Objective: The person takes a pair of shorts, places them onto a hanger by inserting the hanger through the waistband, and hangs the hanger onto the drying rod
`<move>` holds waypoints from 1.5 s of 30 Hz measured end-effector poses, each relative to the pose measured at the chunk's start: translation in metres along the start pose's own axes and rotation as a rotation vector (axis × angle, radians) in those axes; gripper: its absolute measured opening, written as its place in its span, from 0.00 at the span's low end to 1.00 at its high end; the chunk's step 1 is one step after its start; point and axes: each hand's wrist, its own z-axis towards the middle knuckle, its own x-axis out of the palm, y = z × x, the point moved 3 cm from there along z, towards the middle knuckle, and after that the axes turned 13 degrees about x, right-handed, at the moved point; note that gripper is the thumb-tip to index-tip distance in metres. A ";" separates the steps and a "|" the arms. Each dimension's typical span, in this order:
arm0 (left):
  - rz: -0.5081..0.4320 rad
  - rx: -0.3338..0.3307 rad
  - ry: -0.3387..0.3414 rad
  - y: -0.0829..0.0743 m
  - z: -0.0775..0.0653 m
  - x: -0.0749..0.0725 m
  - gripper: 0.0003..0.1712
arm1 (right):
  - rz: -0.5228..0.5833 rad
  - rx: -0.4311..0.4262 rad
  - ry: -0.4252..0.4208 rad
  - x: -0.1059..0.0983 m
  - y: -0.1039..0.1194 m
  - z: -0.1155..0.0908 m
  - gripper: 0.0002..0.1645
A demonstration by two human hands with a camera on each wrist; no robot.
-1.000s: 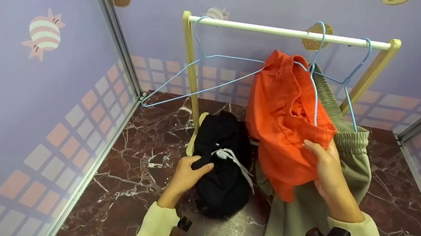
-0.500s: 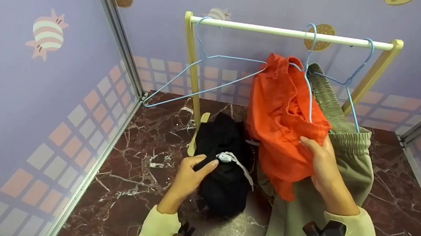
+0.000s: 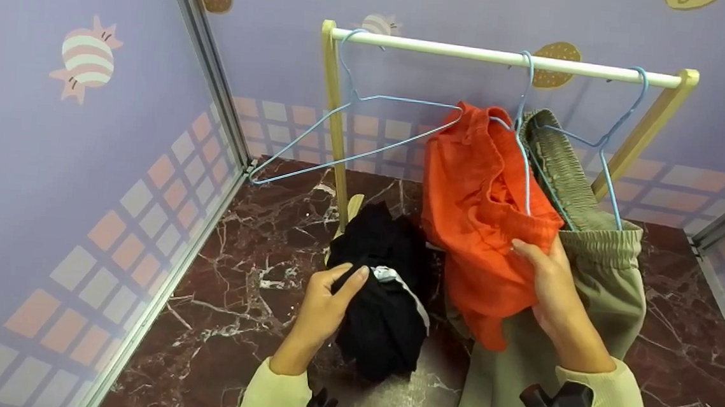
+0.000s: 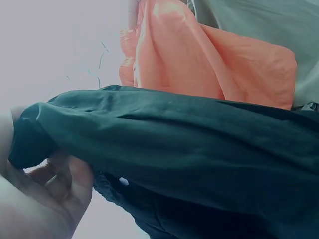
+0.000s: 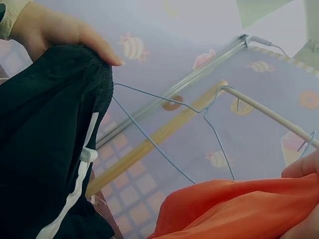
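My left hand (image 3: 323, 306) pinches the waistband of black shorts (image 3: 385, 339), thumb on top; a white drawstring (image 3: 409, 290) hangs from their front. In the left wrist view, the black cloth (image 4: 164, 134) stretches away from the curled fingers. My right hand (image 3: 557, 300) grips the waistband of orange shorts (image 3: 480, 256), its thumb on the outside. Inside that waistband sits a blue wire hanger (image 3: 524, 157), whose hook is over the white rod (image 3: 450, 47). Part of the right hand's fingers is hidden behind the orange cloth.
A bare blue hanger (image 3: 398, 143) hangs at the rod's left end. Olive green trousers (image 3: 608, 291) hang on another hanger (image 3: 606, 141) at the right, close beside the orange shorts. Wooden posts (image 3: 336, 125) hold the rod over a dark marbled floor (image 3: 220, 321), with patterned walls around.
The orange shorts and their hanger have moved left, away from the olive trousers, and the hook has come down onto the rod. My left hand keeps its pinch while the black shorts shift slightly.
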 end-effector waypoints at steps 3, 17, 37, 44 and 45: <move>0.002 0.005 -0.004 -0.002 0.000 0.002 0.23 | -0.013 -0.001 -0.003 -0.001 -0.002 0.001 0.34; -0.008 0.029 0.007 -0.029 0.005 0.007 0.23 | -0.128 -0.023 -0.081 -0.006 -0.018 -0.006 0.26; -0.045 0.055 0.037 -0.004 0.002 0.013 0.23 | -0.299 0.093 -0.197 -0.013 -0.077 -0.013 0.22; -0.058 0.056 0.034 -0.002 0.002 0.015 0.23 | -0.278 0.124 -0.188 -0.018 -0.102 -0.020 0.15; -0.056 0.054 0.036 -0.004 0.002 0.016 0.23 | -0.276 0.129 -0.182 -0.019 -0.104 -0.020 0.16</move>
